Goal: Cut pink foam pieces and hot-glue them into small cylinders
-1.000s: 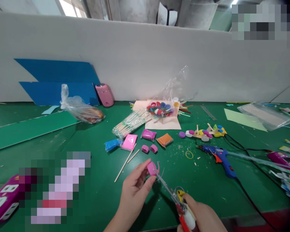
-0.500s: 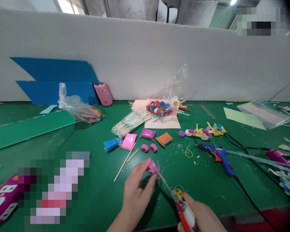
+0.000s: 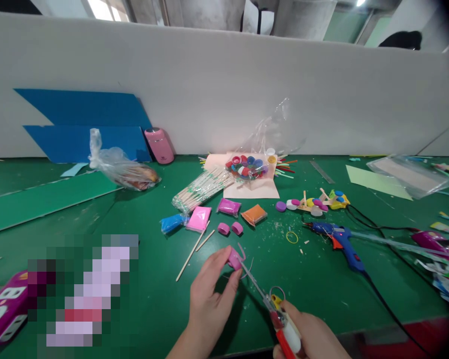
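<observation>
My left hand (image 3: 213, 294) pinches a small pink ring-shaped piece (image 3: 234, 259) between thumb and fingers, low in the middle of the view. A thin pink strip curls off that piece. My right hand (image 3: 307, 329) is closed round a multi-tool (image 3: 284, 326) with red and white handles, and its long thin blade meets the pink piece. Two more pink rings (image 3: 230, 228) lie on the table just beyond my left hand. To their left are wooden sticks (image 3: 194, 252). Packets of pink clay (image 3: 199, 218), blue clay (image 3: 172, 223) and orange clay (image 3: 254, 215) sit behind.
A blue glue gun (image 3: 338, 239) with its cord lies on the green table (image 3: 153, 299) to the right. Coloured caps with small sticks (image 3: 314, 204), a bag of caps (image 3: 249, 167) and a bundle of sticks (image 3: 202, 188) are farther back. A pink bottle (image 3: 160, 145) stands by the partition.
The pink piece and my left hand have shifted very slightly left. The blade still touches the piece, and the loose pink strip has changed its curl a little.
</observation>
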Demonstrator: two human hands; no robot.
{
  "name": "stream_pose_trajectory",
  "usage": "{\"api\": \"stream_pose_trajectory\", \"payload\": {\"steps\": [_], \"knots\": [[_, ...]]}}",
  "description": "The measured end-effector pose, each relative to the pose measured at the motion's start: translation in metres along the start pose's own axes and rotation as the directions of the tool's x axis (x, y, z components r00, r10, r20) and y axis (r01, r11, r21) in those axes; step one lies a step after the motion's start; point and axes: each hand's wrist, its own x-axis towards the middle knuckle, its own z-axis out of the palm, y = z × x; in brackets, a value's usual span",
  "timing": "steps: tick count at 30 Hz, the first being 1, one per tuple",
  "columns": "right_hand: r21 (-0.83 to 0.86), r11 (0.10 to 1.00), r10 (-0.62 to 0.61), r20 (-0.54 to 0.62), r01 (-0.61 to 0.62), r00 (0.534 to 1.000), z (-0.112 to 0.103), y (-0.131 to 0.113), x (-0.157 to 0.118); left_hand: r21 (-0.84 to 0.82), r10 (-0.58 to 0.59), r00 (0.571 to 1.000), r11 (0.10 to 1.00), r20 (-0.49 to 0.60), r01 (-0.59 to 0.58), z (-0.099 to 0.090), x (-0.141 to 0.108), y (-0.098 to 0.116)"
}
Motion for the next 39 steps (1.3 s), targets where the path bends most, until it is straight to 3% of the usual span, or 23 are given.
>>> {"api": "stream_pose_trajectory", "payload": {"steps": [8, 11, 13, 16, 20, 23, 27, 34, 39], "knots": [[0.026, 1.000, -0.006, 0.101, 0.003, 0.995, -0.024, -0.012, -0.003, -0.096, -0.046, 0.998, 0.994, 0.047, 0.050, -0.001, 0.000, -0.003], [0.008, 1.000, -0.001, 0.061, 0.001, 0.998, -0.018, -0.011, -0.001, -0.282, -0.236, 0.970, 0.928, 0.059, 0.243, -0.001, 0.000, 0.000], [-0.005, 1.000, 0.008, 0.031, -0.007, 0.999, -0.011, -0.008, 0.000, -0.397, -0.391, 0.915, 0.828, 0.096, 0.396, -0.001, 0.002, 0.004], [-0.014, 1.000, 0.028, -0.015, -0.028, 0.999, 0.000, -0.005, 0.001, -0.451, -0.480, 0.862, 0.741, 0.160, 0.497, -0.002, 0.006, 0.009], [0.020, 0.999, 0.031, -0.054, -0.029, 0.998, 0.002, -0.007, 0.000, -0.400, -0.398, 0.910, 0.820, 0.118, 0.410, -0.002, 0.006, 0.008], [0.044, 0.999, 0.011, -0.007, -0.010, 1.000, -0.008, -0.012, -0.001, -0.346, -0.327, 0.941, 0.876, 0.085, 0.335, 0.001, 0.003, 0.005], [0.039, 0.999, 0.016, 0.060, -0.018, 0.998, -0.018, -0.015, -0.002, -0.329, -0.292, 0.955, 0.898, 0.053, 0.292, 0.005, -0.001, 0.002], [0.000, 0.998, 0.069, 0.084, -0.069, 0.994, -0.014, -0.008, 0.000, -0.291, -0.258, 0.965, 0.920, 0.051, 0.261, 0.004, -0.004, -0.001], [0.008, 0.998, 0.057, 0.068, -0.058, 0.996, -0.015, -0.010, 0.000, -0.136, -0.118, 0.993, 0.983, 0.025, 0.120, 0.001, -0.003, -0.002]]}}
